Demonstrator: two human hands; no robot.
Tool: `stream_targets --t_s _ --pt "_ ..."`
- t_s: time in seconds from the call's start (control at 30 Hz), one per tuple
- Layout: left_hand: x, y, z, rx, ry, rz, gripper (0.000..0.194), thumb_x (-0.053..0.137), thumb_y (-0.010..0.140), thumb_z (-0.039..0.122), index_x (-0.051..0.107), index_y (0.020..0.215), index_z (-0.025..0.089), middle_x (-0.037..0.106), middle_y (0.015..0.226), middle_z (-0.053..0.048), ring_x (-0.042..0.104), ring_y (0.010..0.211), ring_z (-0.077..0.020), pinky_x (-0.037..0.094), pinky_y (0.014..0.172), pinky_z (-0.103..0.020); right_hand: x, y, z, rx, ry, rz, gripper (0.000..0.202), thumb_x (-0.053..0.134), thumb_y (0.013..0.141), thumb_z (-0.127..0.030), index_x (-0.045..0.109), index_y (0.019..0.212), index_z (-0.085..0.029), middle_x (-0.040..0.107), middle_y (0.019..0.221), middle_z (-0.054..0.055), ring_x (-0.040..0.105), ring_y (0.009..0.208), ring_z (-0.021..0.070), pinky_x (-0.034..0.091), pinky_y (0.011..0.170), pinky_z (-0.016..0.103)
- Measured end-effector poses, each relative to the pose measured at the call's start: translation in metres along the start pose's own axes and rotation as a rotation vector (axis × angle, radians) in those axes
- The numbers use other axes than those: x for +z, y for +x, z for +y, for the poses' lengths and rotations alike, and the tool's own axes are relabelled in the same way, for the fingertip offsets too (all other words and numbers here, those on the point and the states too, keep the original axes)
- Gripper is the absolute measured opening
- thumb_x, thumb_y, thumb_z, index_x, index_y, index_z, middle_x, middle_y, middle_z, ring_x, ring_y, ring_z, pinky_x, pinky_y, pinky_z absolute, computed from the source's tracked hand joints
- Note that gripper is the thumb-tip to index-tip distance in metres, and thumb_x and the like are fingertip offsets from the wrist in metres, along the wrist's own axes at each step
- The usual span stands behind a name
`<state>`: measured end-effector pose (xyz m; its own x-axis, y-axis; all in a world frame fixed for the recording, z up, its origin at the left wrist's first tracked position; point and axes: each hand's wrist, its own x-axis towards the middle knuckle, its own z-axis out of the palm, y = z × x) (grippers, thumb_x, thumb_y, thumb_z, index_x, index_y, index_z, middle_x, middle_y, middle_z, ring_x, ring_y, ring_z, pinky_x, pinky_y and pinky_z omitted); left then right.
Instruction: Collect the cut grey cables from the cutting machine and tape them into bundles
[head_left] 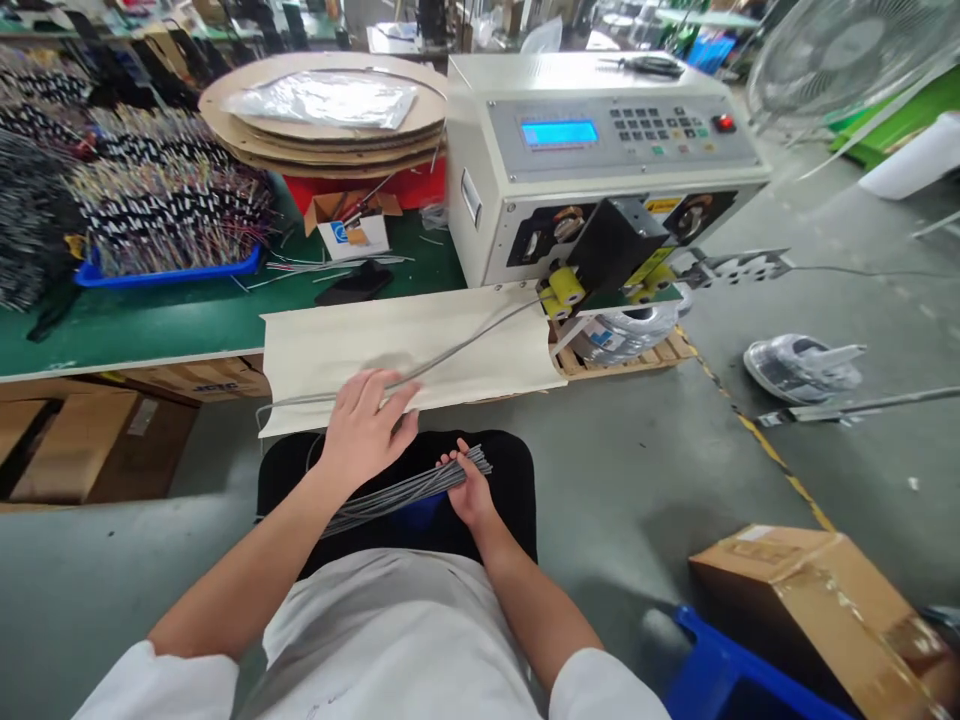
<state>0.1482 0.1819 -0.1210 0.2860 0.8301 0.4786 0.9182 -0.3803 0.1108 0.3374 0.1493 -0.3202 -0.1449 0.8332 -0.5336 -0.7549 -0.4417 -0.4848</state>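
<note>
My right hand (469, 490) is wrapped round one end of a bundle of cut grey cables (397, 496), which lies across my lap and runs off to the left under my other arm. My left hand (367, 425) is spread, its fingers stretched over the front edge of a cream sheet tray (337, 345). A single grey cable (480, 335) comes out of the yellow rollers (562, 290) of a cable-cutting machine (480, 210) and crosses the tray, passing by my left fingertips. Whether those fingers touch it, I cannot tell.
Left on the green bench (45, 340) stands a blue tray (172, 270) full of wire bundles. Round cardboard discs (217, 100), a small box (356, 235) and wire offcuts lie behind my tray. Cartons (817, 600) and a blue bin (727, 660) stand at lower right.
</note>
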Motion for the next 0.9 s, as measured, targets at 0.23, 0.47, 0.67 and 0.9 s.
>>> stream_targets --t_s 0.23,0.47,0.67,0.9 --pt "0.013 0.020 -0.002 -0.114 0.036 -0.107 0.056 0.042 0.094 0.048 0.041 0.142 0.018 0.054 0.129 -0.017 0.048 0.121 -0.0311 0.042 0.096 -0.044 -0.002 0.005 0.001 0.020 -0.003 -0.023 0.034 0.081 0.068 -0.032 0.067 0.100 -0.029 0.068 0.084 -0.002 0.066 0.089 0.0181 0.049 0.096 0.042" --pt "0.005 0.002 -0.014 -0.042 0.098 -0.211 0.041 0.043 0.094 0.050 0.059 0.118 0.021 0.063 0.101 -0.009 0.056 0.097 -0.0247 0.042 0.082 -0.036 0.001 0.008 0.001 0.015 -0.008 -0.029 0.034 0.079 0.072 -0.040 0.069 0.101 -0.026 0.068 0.081 -0.001 0.066 0.089 0.0187 0.050 0.094 0.039" --pt "-0.008 -0.027 -0.035 0.099 0.120 -0.091 0.015 0.054 0.092 0.032 0.064 0.098 0.021 0.063 0.079 -0.002 0.055 0.078 -0.0171 0.039 0.072 -0.030 -0.001 0.006 0.002 0.021 -0.027 0.005 0.038 0.078 0.073 -0.038 0.069 0.107 -0.024 0.074 0.097 0.004 0.068 0.087 0.0194 0.051 0.092 0.039" --pt "-0.033 -0.113 -0.048 0.343 0.091 -0.084 0.048 0.066 0.082 0.020 0.056 0.129 0.025 0.054 0.059 0.005 0.049 0.057 -0.0113 0.032 0.058 -0.028 0.002 0.000 0.003 -0.006 -0.038 -0.040 0.042 0.075 0.074 -0.040 0.067 0.109 -0.019 0.076 0.097 0.008 0.069 0.096 0.0242 0.048 0.098 0.043"
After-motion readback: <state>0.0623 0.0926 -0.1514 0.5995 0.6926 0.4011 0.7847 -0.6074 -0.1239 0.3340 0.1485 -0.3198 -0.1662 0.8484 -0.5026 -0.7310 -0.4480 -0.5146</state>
